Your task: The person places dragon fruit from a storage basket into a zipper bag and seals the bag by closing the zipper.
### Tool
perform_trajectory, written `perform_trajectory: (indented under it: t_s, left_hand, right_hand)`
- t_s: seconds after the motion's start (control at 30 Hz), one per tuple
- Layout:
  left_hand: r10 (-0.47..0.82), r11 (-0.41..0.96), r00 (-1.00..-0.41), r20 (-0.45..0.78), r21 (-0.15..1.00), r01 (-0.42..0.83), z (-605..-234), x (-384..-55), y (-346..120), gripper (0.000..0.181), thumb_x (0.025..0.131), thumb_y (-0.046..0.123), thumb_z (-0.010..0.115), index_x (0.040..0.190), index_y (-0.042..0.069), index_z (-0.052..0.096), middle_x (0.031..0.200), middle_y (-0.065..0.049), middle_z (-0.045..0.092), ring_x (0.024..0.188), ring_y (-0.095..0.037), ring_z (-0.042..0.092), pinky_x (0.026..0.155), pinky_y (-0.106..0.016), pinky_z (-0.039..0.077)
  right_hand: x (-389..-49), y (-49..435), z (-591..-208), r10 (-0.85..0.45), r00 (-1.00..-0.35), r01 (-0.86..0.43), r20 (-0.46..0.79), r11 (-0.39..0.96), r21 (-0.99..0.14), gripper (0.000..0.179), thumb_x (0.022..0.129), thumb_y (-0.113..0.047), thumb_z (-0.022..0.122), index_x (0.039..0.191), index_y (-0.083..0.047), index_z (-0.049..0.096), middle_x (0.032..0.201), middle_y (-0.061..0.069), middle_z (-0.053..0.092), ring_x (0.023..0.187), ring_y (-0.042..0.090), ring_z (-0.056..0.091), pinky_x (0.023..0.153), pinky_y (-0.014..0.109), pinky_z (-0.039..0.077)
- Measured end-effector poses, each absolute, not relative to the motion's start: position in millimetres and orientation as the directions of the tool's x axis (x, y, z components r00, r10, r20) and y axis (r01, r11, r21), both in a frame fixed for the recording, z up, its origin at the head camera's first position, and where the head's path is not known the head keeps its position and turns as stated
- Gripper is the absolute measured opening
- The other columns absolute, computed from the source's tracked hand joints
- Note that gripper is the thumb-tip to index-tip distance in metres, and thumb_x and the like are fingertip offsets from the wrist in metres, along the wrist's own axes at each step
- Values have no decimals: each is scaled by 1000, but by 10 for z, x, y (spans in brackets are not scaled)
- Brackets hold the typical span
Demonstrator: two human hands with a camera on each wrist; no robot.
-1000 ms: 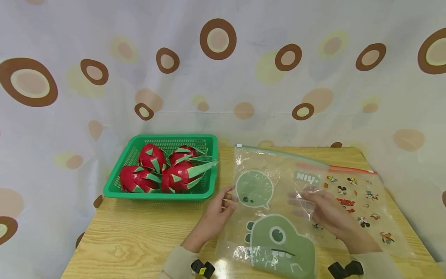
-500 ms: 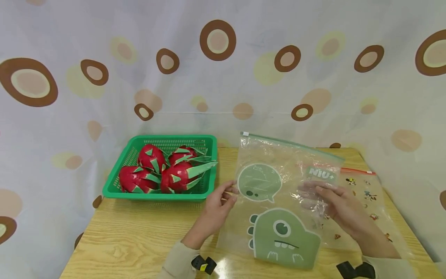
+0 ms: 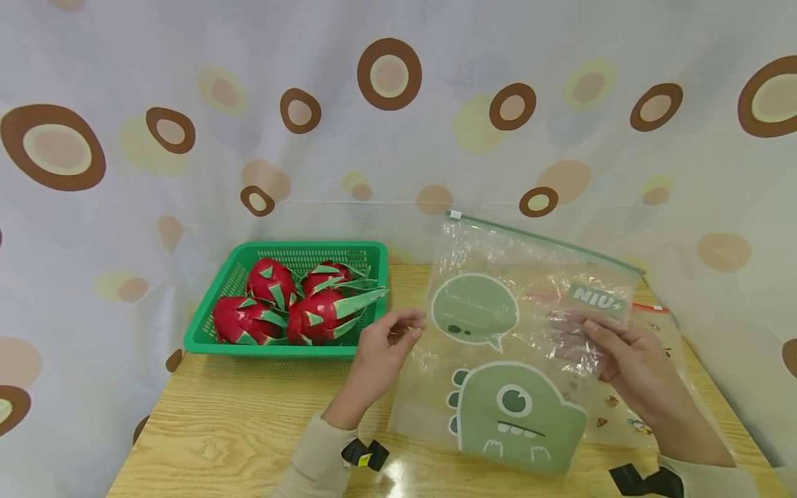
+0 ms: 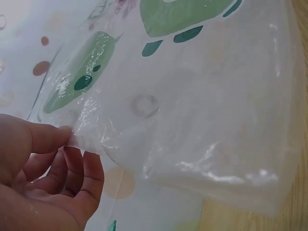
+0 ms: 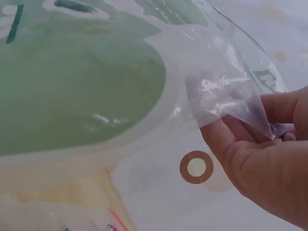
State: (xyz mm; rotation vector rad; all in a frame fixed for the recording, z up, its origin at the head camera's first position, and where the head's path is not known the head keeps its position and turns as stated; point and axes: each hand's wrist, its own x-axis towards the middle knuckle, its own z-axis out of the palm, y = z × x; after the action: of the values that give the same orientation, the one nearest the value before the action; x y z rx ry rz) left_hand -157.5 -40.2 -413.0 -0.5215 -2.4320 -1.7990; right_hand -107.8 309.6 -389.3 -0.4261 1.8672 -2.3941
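A clear zip bag [image 3: 517, 398] with a green cartoon monster, a green speech bubble and a green slider strip along its top is held up between both hands. At its left edge, my left hand [image 3: 381, 356] pinches the film between thumb and fingertips; the left wrist view shows the pinched bag [image 4: 207, 110] close up. My right hand [image 3: 644, 373] grips the right edge, thumb in front and fingers behind the clear film. In the right wrist view, the film bunches to a fold in the right hand [image 5: 260, 139].
To the left stands a green basket [image 3: 280, 351] with several red dragon fruits [image 3: 320, 315]. Partly behind the held bag, a second zip bag [image 3: 660, 328] with a red strip and cartoon prints lies on the wooden table [image 3: 212, 422]. A spotted curtain [image 3: 436, 138] hangs behind.
Both hands have raised the monster bag, whose top strip now stands higher and tilts down to the right. The right hand has moved right and now grips the bag's edge.
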Motion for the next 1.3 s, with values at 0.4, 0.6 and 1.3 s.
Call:
perform_trajectory:
  t_s: [0.4,0.6,1.3]
  left_hand:
    - [168,216,-907,385,884,415,-3941,-1606,-310,42,97,7,58,139,11,53,130,-9,60,117,-24,58,102,-40,51]
    - [204,164,-899,389,891,423,-3859,-1603,-213,40,97,5,56,137,9,55,128,-11,61,116,-23,59,100,-37,52]
    - [267,-241,-945,191,962,126,-3658,-1622,24,55,102,37,44,150,10,37,140,-16,53,108,-26,64,81,-43,60]
  right_hand:
    - [-1060,2852,-3699,40,-948,-318,316,-171,-932,38,103,-6,46,138,10,50,121,6,72,100,18,73,66,18,57]
    - [-1058,2706,-3675,154,-907,-408,391,-93,-908,39,102,-5,48,135,16,49,124,14,69,107,21,71,85,34,56]
    - [-1094,2148,-4279,-68,-483,-704,873,623,-341,33,104,-22,51,115,2,72,118,14,71,89,-3,59,75,7,45]
